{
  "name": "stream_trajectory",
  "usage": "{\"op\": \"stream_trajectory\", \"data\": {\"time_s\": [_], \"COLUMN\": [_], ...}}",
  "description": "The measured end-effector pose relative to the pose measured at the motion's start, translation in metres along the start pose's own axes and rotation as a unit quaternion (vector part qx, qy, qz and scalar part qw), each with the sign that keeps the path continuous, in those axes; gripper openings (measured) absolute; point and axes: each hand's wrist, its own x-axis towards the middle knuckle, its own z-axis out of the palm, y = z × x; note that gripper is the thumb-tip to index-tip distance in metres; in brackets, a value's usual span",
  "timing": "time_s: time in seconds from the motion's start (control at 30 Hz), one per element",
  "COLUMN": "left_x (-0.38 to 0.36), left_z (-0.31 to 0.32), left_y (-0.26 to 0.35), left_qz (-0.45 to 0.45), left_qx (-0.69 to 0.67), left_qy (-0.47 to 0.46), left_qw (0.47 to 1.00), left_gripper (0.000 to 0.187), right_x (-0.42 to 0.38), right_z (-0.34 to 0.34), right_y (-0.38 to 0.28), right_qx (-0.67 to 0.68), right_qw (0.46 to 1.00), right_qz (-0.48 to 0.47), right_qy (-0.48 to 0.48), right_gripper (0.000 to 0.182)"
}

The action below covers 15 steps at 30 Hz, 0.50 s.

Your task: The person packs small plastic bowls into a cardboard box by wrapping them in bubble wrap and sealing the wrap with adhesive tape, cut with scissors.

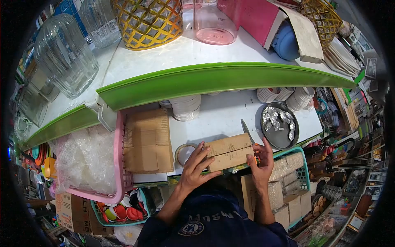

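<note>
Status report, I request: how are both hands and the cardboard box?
Left hand holding cardboard box by left end. Right hand at right end, thumb on cardboard. Blade just beyond box; unclear if held.

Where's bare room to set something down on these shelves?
The lower white shelf is bare between a white bowl stack and the pointed grey blade, beyond the small brown cardboard box. The upper white shelf has a free strip between the gold lattice basket and the green edging. Crowded: the lower shelf's right end, with more bowl stacks behind the round dark pan.
</note>
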Motion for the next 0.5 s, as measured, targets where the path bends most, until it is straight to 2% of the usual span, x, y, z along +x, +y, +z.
{"op": "stream_trajectory", "data": {"time_s": [0.5], "left_x": [-0.0032], "left_z": [0.0015], "left_y": [-0.0021], "left_qz": [0.01], "left_qx": [0.019], "left_qy": [0.012], "left_qw": [1.0], "left_gripper": [0.062], "right_x": [-0.0001], "right_z": [-0.0009], "right_y": [0.0034], "right_qx": [0.003], "right_qw": [1.0], "right_qz": [-0.003], "right_qy": [0.003], "right_gripper": [0.063]}}
